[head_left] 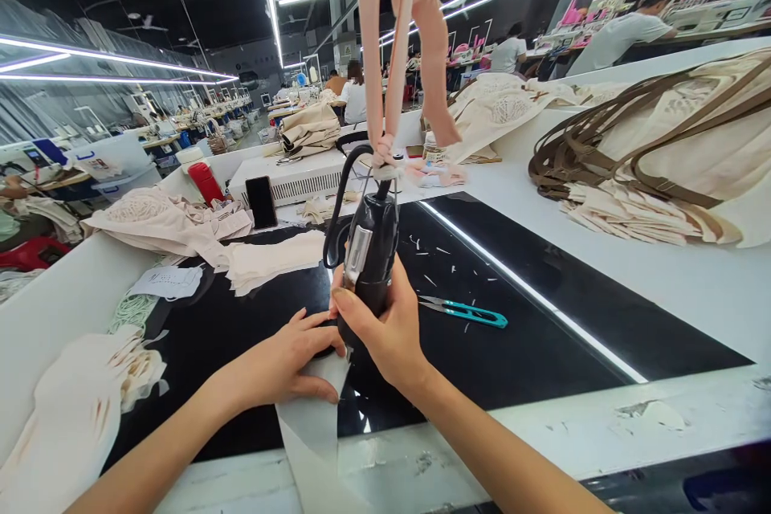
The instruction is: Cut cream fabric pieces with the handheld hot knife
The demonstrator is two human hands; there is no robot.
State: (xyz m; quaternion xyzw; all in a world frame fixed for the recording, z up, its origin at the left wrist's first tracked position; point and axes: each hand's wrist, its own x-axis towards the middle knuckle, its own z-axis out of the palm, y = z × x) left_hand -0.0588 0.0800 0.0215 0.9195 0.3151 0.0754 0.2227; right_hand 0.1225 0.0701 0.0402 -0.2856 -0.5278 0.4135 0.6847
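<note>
My right hand (389, 329) is wrapped around a black corded electric hand cutter (372, 245) with a silver lever on its side. It stands nearly upright, hanging from knotted pink fabric strips (377, 40); its lower end is mostly hidden by my hands. My left hand (289, 361) lies flat with fingers apart, pressing on a pale fabric strip (313, 426) beside the cutter's foot. The strip runs over the table's near edge towards me. To the right of my right hand, teal-handled thread snips (467, 311) rest on the glossy black board (511, 353).
Pale cut fabric (274, 257) and more pieces (72, 409) lie at left. Behind them are a phone (261, 202), a red bottle (206, 183) and a white vented box (301, 177). Fabric with brown straps (656, 144) is piled at right. Several people work in the background.
</note>
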